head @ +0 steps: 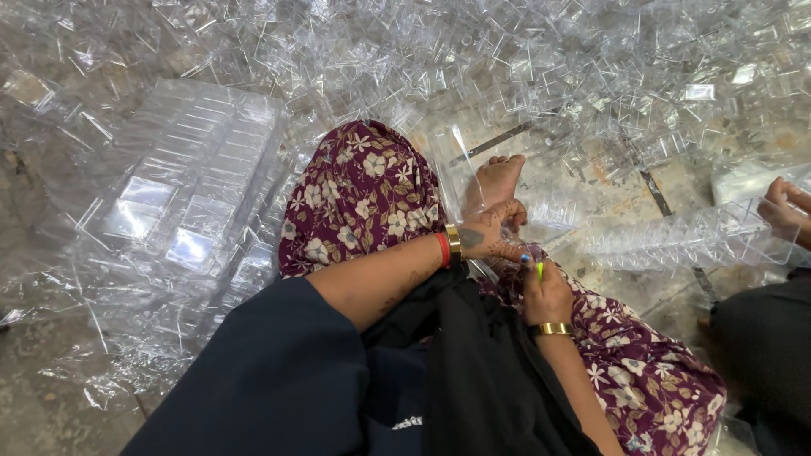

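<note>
A: What sits between the two hands?

B: A small clear plastic piece (pixel 507 253), low in the middle of the scene, just above the lap. It is hard to make out against the patterned cloth.

A: How are the fingers set?

B: The left hand (pixel 488 236) comes in from the left, its fingers curled down and pressed onto the piece. The right hand (pixel 545 291) rises from below, fingers bunched and pinching the same piece from the near side. Both hands touch each other there.

A: And around them?

B: A floral maroon garment (pixel 363 198) covers the raised knee to the left, and a bare foot (pixel 497 177) rests just beyond the hands. A stack of clear plastic trays (pixel 182 203) lies well to the left. A heap of loose clear plastic pieces (pixel 541 67) fills the far side.

A: Anyone else?

B: At the right edge another person's hand (pixel 784 209) grips a row of nested clear containers (pixel 676 241).
</note>
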Motion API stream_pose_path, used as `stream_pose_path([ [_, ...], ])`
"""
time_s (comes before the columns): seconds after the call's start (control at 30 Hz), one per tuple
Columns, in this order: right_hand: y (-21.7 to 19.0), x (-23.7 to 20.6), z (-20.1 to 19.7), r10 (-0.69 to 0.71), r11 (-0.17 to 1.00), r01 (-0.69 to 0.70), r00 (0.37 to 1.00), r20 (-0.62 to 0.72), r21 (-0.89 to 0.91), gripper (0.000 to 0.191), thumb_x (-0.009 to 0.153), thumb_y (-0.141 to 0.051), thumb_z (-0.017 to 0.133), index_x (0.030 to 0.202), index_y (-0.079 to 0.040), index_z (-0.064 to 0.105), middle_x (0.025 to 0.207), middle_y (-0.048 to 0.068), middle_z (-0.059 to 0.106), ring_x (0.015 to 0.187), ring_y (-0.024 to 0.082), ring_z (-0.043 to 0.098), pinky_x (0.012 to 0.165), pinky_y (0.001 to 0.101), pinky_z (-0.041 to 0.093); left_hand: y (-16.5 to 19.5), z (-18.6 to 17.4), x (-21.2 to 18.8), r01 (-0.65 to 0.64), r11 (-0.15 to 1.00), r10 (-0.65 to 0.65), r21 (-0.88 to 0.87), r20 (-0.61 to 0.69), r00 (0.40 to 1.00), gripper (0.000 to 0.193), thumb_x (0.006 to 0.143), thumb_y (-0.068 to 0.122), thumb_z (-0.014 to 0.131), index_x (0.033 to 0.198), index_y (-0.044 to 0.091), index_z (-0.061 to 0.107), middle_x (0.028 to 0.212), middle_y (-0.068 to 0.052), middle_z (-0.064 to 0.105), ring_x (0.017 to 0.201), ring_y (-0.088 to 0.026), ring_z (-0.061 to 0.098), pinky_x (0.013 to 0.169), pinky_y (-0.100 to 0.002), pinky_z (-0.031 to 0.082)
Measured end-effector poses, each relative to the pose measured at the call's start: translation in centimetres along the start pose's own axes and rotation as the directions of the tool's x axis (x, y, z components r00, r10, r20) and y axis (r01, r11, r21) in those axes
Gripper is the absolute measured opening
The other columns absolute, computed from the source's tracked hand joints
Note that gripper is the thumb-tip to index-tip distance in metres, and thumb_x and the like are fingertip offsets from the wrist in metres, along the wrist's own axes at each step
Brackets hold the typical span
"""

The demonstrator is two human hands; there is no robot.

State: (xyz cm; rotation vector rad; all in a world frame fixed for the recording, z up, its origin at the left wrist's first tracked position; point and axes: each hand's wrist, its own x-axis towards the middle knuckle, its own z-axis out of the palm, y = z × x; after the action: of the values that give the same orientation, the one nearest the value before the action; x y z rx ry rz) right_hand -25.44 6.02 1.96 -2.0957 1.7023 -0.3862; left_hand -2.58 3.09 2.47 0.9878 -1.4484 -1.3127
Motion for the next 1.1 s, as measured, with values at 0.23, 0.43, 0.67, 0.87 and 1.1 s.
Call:
stream_pose_path([
  [0.23, -0.7, -0.7, -0.5, -0.027, 0.997, 0.03, 0.999, -0.041, 0.075, 0.05, 0.106, -0.051, 0.045, 0.091, -0.007, 0.063, 0.069, 0.019, 0.061, 0.064, 0.039, 0.06, 0.06, 0.0489, 0.046, -0.9, -0.2, 0.7, 0.128, 0.913, -0.137, -0.388, 0.003, 0.991, 0.077, 0.075, 0.057, 0.085, 0.126, 0.007, 0.056, 0.103, -0.001, 0.065, 0.103, -0.018, 0.061, 0.096, -0.037, 0.044],
  [0.43, 1.2, -0.6, 0.3, -0.069, 0.853, 0.105, 0.994, -0.089, 0.512, 0.048, 0.108, -0.05, 0.052, 0.09, -0.006, 0.064, 0.068, 0.003, 0.055, 0.062, 0.014, 0.05, 0.057, 0.033, 0.041, -0.7, -0.5, 1.8, 0.039, 0.97, -0.039, -0.238, 0.005, 0.999, 0.07, 0.09, 0.046, 0.079, 0.14, 0.002, 0.059, 0.119, 0.001, 0.074, 0.12, -0.018, 0.062, 0.104, -0.034, 0.046],
  [0.67, 2.9, 0.0, 0.5, 0.01, 0.86, -0.02, 1.0, 0.024, 0.511, 0.047, 0.106, -0.048, 0.055, 0.089, -0.006, 0.064, 0.068, -0.001, 0.057, 0.062, 0.009, 0.05, 0.057, 0.0296, 0.044, 0.9, 0.5, -0.8, 0.492, 0.844, -0.391, -0.214, 0.383, 0.837, 0.092, 0.077, 0.064, 0.072, 0.15, 0.016, 0.043, 0.121, -0.006, 0.068, 0.11, -0.025, 0.063, 0.088, -0.039, 0.054],
  [0.87, 2.0, 0.2, 0.5, 0.009, 0.985, -0.018, 0.999, 0.051, 0.173, 0.057, 0.103, -0.06, 0.051, 0.098, -0.004, 0.06, 0.072, 0.014, 0.062, 0.063, 0.026, 0.057, 0.06, 0.0436, 0.045, -0.2, 0.6, -0.6, 0.157, 0.981, -0.172, 0.111, 0.142, 0.975, 0.106, 0.068, 0.072, 0.081, 0.149, 0.015, 0.046, 0.13, -0.018, 0.064, 0.128, -0.031, 0.061, 0.109, -0.044, 0.048],
  [1.1, 1.2, -0.4, 0.2, 0.017, 0.976, -0.055, 0.984, 0.177, 0.211, 0.06, 0.1, -0.064, 0.047, 0.1, -0.006, 0.064, 0.072, 0.014, 0.065, 0.065, 0.026, 0.061, 0.062, 0.0419, 0.048, -1.2, 1.1, -1.6, 0.065, 0.963, -0.089, 0.262, 0.081, 0.993, 0.102, 0.07, 0.076, 0.075, 0.153, 0.025, 0.045, 0.137, -0.018, 0.062, 0.142, -0.037, 0.047, 0.119, -0.047, 0.039],
])
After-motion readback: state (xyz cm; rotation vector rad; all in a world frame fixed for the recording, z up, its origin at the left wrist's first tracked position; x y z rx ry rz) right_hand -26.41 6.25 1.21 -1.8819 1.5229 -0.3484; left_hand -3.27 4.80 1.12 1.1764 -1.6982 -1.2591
